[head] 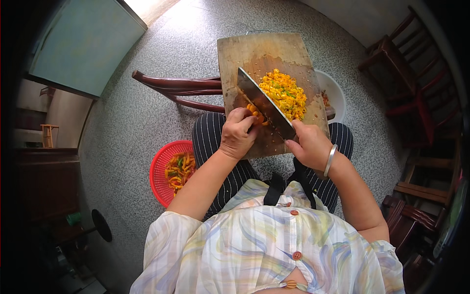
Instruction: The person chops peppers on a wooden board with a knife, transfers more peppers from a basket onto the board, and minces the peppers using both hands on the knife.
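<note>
My right hand grips a cleaver at its handle end, the wide blade slanting across a wooden cutting board. On the blade's left side my left hand holds a small bunch of orange chili peppers down against the board, fingertips close to the blade. A pile of chopped yellow and orange peppers, with a few green bits, lies to the right of the blade. Loose seeds and wet stains mark the board. My left fingers partly hide the bunch.
A red plastic colander of whole peppers stands on the speckled floor by my left leg. Partly under the board's right side is a white basin. A dark red wooden chair supports the board. More wooden chairs line the right wall.
</note>
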Available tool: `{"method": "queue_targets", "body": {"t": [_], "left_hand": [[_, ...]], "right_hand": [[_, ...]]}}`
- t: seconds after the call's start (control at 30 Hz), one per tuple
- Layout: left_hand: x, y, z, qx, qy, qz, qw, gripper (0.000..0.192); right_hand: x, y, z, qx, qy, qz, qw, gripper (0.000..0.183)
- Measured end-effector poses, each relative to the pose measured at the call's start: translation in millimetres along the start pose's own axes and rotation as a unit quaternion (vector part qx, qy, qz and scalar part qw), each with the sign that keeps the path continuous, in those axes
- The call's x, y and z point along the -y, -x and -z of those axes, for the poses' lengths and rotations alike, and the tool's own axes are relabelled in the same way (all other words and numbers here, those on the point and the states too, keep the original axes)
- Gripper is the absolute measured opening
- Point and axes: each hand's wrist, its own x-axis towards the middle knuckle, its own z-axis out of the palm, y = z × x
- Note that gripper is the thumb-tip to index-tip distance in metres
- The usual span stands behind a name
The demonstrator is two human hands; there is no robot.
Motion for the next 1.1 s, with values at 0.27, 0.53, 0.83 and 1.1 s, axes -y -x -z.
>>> {"method": "queue_targets", "body": {"t": [0.27,0.53,0.83,1.1], "left_hand": [[3,-2,-1,-0.002,0.021,-0.016,1.000,0.018],[5,-1,-4,-0.028,0.022,-0.024,0.999,0.016],[5,-1,-1,-0.016,0.026,-0.002,1.000,0.015],[6,-11,-5,-0.011,0.024,-0.009,1.000,0.014]], "right_hand": [[7,3,5,0.020,0.051,-0.001,0.998,0.020],[22,22,14,0.032,0.092,-0.001,0.995,0.020],[32,2,1,0.065,0.147,-0.032,0.987,0.022],[-1,-5,5,-0.012,-0.007,-0.023,1.000,0.021]]}}
